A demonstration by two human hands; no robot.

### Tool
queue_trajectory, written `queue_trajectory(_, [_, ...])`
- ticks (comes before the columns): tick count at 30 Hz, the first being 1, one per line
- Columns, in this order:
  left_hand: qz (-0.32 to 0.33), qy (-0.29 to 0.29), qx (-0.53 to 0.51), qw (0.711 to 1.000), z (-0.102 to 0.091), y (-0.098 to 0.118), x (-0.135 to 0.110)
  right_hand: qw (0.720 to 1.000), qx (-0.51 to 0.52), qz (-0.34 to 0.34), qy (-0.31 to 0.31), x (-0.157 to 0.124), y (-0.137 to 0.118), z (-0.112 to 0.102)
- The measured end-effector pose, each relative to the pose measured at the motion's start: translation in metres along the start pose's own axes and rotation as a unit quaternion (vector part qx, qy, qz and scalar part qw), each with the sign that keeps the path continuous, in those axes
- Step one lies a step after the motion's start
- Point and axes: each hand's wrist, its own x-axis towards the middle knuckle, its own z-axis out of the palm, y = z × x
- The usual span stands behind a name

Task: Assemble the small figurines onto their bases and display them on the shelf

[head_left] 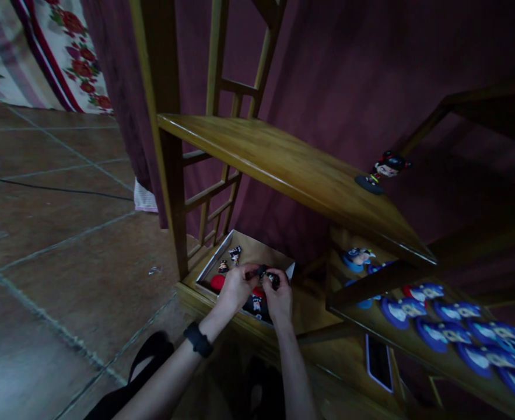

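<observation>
Both my hands meet over a shallow cardboard box on the lowest shelf of a wooden rack. My left hand, with a black wristband, and my right hand are closed together on a small dark figurine. Inside the box lie several small figurines and a red round base. The fingertips partly hide the held piece.
On the upper shelf stands one black-haired figurine on a dark base. A middle shelf at right carries a row of blue-based figurines. A phone lies below. Dark red curtain behind; tiled floor at left.
</observation>
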Motion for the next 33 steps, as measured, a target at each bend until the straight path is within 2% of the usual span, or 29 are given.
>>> queue_trajectory(5, [-0.02, -0.009, 0.008, 1.0, -0.001, -0.002, 0.001, 0.997, -0.047, -0.064, -0.015, -0.001, 0.002, -0.005])
queue_trajectory(9, [-0.059, -0.037, -0.06, 0.996, -0.003, -0.001, 0.005, 0.99, -0.061, -0.119, -0.034, 0.0, 0.004, -0.008])
queue_trajectory(17, [-0.156, -0.046, -0.171, 0.972, -0.011, 0.023, -0.001, 0.994, -0.031, -0.092, -0.052, 0.001, 0.013, -0.009])
queue_trajectory(21, [-0.136, -0.034, -0.163, 0.977, -0.009, 0.024, -0.002, 0.997, 0.014, -0.057, -0.056, 0.002, 0.016, -0.007])
queue_trajectory(28, [-0.04, -0.042, -0.02, 0.998, -0.007, 0.008, 0.0, 0.996, -0.013, -0.072, -0.049, 0.003, 0.019, -0.005])
queue_trajectory(33, [-0.081, -0.047, -0.062, 0.994, -0.008, 0.005, 0.0, 0.993, -0.046, -0.09, -0.056, 0.002, 0.019, -0.005])
